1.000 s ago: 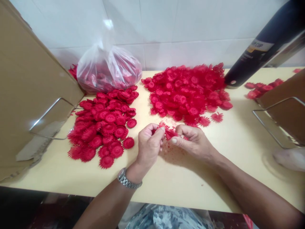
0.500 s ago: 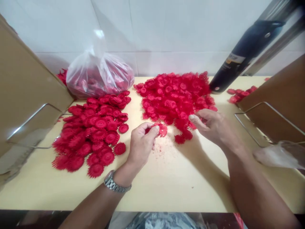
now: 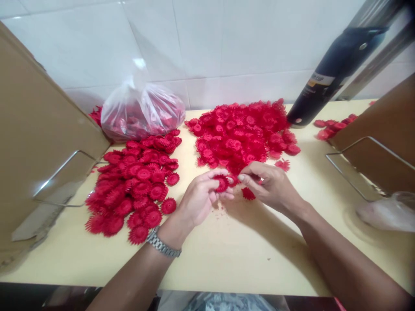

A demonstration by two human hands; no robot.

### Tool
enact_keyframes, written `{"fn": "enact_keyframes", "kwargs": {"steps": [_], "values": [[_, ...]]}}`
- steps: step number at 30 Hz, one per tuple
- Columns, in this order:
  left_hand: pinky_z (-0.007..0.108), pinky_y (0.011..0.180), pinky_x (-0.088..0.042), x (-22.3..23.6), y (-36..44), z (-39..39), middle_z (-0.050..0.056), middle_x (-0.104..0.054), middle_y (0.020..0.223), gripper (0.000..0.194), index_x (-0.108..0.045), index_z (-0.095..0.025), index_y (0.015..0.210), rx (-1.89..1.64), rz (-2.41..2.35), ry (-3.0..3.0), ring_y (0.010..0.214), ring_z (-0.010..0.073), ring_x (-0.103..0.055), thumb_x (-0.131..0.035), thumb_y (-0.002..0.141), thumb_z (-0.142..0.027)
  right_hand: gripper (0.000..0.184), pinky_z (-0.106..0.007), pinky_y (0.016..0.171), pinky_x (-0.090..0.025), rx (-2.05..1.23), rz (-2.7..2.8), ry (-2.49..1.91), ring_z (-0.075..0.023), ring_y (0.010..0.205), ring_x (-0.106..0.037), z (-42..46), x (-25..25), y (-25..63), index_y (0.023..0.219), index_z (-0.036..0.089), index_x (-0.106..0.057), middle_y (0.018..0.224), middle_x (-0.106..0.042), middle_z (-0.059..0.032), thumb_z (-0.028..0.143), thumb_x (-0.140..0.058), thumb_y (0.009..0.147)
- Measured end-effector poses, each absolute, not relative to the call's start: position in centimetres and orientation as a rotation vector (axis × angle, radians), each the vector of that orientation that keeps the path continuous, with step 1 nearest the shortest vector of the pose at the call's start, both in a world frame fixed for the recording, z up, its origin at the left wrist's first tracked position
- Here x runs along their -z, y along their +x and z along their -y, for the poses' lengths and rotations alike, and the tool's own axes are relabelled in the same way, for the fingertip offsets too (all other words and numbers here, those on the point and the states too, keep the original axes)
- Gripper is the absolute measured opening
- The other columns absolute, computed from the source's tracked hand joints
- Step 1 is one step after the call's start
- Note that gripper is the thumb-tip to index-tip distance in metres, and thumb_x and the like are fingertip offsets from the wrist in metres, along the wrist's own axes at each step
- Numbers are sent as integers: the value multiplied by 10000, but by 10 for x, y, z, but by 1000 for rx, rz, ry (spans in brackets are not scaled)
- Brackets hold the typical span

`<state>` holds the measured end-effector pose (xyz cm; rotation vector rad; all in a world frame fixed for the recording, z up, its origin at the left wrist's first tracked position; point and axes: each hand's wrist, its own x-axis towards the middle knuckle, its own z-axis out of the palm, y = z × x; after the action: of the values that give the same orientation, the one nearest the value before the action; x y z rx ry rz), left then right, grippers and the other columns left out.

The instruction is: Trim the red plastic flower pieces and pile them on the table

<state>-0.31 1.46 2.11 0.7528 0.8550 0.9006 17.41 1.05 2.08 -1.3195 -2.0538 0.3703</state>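
Again the right hand [image 3: 241, 176] is beside left hand [image 3: 207, 190] holding red disc [image 3: 222, 183].

We count 2 large heaps [image 3: 129, 185] of red, fringed, flower-shaped pieces [image 3: 240, 138] and 1 small cluster [image 3: 333, 127]; the overlapping pieces we can't number. We also count 2 bent metal wire frames [image 3: 348, 178], 2 brown cardboard panels [image 3: 42, 108], 1 knotted translucent plastic bag [image 3: 142, 112], 1 dark blue cylindrical bottle [image 3: 324, 82] and 1 silver link-band wristwatch [image 3: 162, 245].
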Motion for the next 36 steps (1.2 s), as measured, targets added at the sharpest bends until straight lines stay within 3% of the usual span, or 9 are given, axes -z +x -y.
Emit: {"fn": "enact_keyframes", "kwargs": {"steps": [8,18,27,30,36], "values": [[231,431,-506,-9,-6,0,-1,-598,599,144,-599,-107,810,-997,-995,829,452,109,-583,-596,674,-155,123,-224,545,-416,-690,1995,-1227,-116,602,-558,-4,-20,154,785,176,-602,704,-638,-16,224,-503,840],[214,311,-438,-3,-12,-1,-18,-575,484,210,-582,-125,747,-947,-982,823,335,111,-525,-636,695,-321,129,-216,522,-413,-437,2093,-963,-107,577,-546,-2,-19,129,761,183,-564,640,-596,-14,159,-468,844],[182,547,-487,-2,-14,-4,44,-665,723,97,-647,-104,763,-1018,-788,667,612,93,-604,-610,695,-162,15,-244,568,-431,-399,2112,-986,-140,674,-538,-11,0,129,812,183,-541,717,-554,-32,171,-550,811],[198,608,-506,-3,-14,-4,49,-678,805,188,-658,-118,837,-979,-783,700,705,114,-632,-580,670,-80,83,-242,572,-439,-484,2088,-1043,-137,680,-542,-12,2,132,851,183,-524,740,-554,-28,125,-541,793],[258,573,-548,-2,-10,-3,26,-663,695,148,-643,-116,821,-1022,-885,765,601,129,-638,-597,682,-136,99,-221,532,-439,-825,1870,-1183,-111,623,-539,-7,-1,133,913,187,-513,752,-569,-10,226,-532,825]]}}
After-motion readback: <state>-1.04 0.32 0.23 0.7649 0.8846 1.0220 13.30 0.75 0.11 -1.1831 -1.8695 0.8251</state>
